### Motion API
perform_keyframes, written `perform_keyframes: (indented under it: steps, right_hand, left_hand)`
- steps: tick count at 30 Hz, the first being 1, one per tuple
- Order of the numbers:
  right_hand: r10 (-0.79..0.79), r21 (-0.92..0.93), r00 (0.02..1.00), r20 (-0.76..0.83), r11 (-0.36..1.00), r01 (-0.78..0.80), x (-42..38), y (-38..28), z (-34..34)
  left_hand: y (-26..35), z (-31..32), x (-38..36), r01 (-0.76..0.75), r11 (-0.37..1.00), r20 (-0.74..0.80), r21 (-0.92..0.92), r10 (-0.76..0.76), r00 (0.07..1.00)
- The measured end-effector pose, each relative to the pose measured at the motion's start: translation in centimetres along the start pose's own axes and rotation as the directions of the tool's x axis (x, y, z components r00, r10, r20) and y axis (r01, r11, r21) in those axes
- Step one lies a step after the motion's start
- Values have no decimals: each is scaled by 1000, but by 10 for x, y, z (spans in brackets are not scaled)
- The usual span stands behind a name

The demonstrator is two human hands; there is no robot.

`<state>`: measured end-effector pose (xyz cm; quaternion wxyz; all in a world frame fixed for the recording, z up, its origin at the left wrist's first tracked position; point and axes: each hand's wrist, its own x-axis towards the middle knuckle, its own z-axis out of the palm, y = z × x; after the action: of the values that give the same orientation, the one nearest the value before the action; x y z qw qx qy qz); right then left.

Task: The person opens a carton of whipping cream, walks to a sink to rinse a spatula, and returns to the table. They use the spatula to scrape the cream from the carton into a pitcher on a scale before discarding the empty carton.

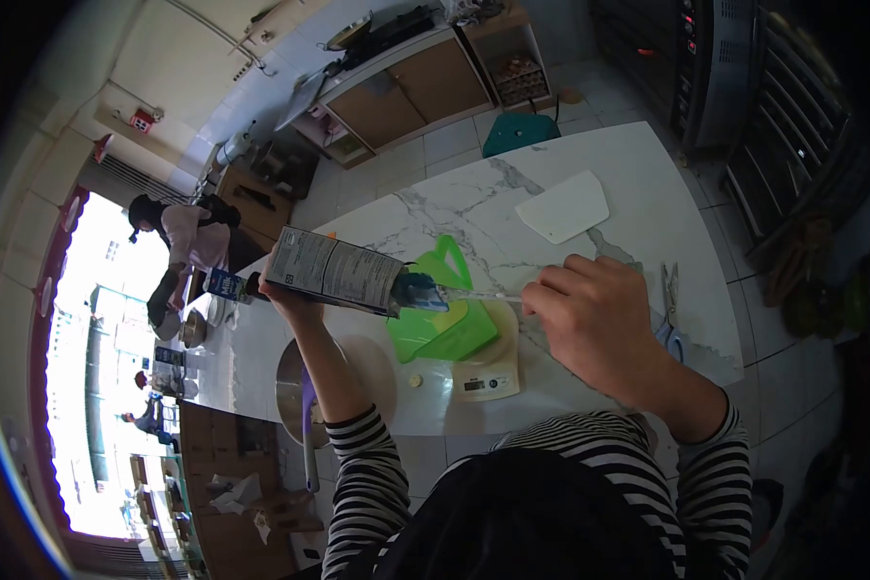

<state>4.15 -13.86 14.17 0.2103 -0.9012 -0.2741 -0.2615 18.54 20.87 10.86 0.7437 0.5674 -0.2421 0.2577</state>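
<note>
Marble table (638,184), left hand (288,298) gripping tilted carton (336,272), right hand (594,324) pinching spatula (478,295), tiled kitchen floor (454,140).

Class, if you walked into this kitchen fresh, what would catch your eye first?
A carton tipped on its side in the left hand, spout over a bright green jug on a white scale mid-counter. The right hand holds a thin clear tool at the spout. A white scraper lies farther back on the marble counter.

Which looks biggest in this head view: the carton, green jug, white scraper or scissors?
Carton, though nearness to the camera inflates it
Green jug
White scraper, close to the jug
Scissors
</note>
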Motion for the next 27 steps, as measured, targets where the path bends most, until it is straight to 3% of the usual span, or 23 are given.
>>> perform_keyframes:
  steps: [7, 10, 12, 16, 18, 19, 21, 22, 24, 27]
  right_hand:
    - [-11, 67, 1000, 25, 998, 9, 1, -2, 8]
    - [3, 31, 998, 55, 1000, -5, -2, 3, -3]
    - [8, 3, 998, 65, 1000, -8, -3, 5, -9]
    - [89, 107, 995, 38, 990, -93, -1, -2, -10]
    - [130, 147, 990, 56, 980, -137, 2, -6, -6]
    - [97, 152, 990, 101, 982, -111, 3, -7, 1]
    - [64, 158, 987, 145, 984, -87, 8, -9, 13]
    - [61, 157, 978, 201, 983, -93, 13, -12, 19]
    - [60, 156, 965, 254, 983, -102, 20, -17, 30]
    - [71, 133, 964, 256, 985, -108, 27, -24, 37]
  left_hand:
    - [-6, -8, -1, 23, 1000, 53, 20, -24, 998]
    - [-6, -14, -7, 51, 994, 2, -97, -52, 999]
    - [-3, -18, -10, 146, 988, -54, 54, -143, 988]
    - [-8, -24, -11, 137, 987, -57, 80, -132, 990]
    - [-10, -18, -8, -15, 1000, 25, -18, 15, 1000]
    - [-9, -14, -6, -14, 1000, 26, -21, 14, 1000]
    - [-4, -4, 0, -255, 956, 249, 146, 214, 945]
    - [-3, 3, 1, -254, 956, 251, 145, 213, 944]
    - [-3, 15, 0, -396, 903, 249, 168, 349, 903]
    - [2, 12, 4, -394, 903, 296, 170, 335, 895]
